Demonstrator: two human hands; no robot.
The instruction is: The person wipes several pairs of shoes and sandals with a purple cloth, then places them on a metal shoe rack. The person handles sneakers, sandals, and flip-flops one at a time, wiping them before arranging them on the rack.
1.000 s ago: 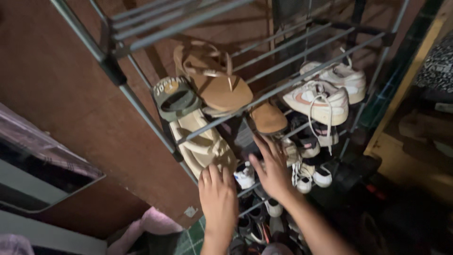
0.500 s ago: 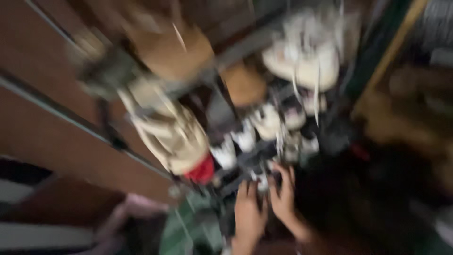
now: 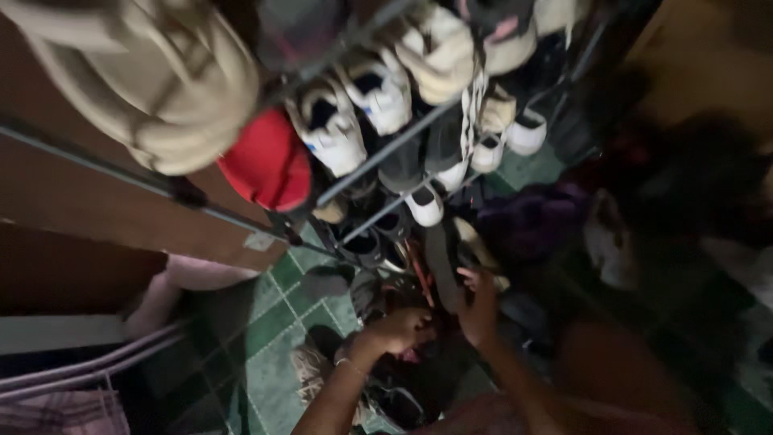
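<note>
**Both hands low among shoes at the foot of the rack**

The left hand is nearest to the camera. It is curled, with the fingers bent down into a dark heap of shoes on the floor; a thin bracelet sits on its wrist. It is too dark to tell whether the fingers really close on a shoe or only rest on the heap.

Just beside it, a little higher, the right hand reaches to a dark shoe that stands almost upright at the bottom of the rack. The fingertips touch its right edge, and the fingers are half bent, not spread wide. I cannot tell if this is a firm grip. The dark shoe is above and slightly left of the right hand, and above right of the left hand.

The floor under the hands has green tiles with pale lines.

Farther away, the metal shoe rack carries several pairs. White sneakers lie on its bars, a red cap-like thing hangs at the left corner, and a large beige sandal fills the top left. To the left of the rack stands a brown wooden panel.
</note>
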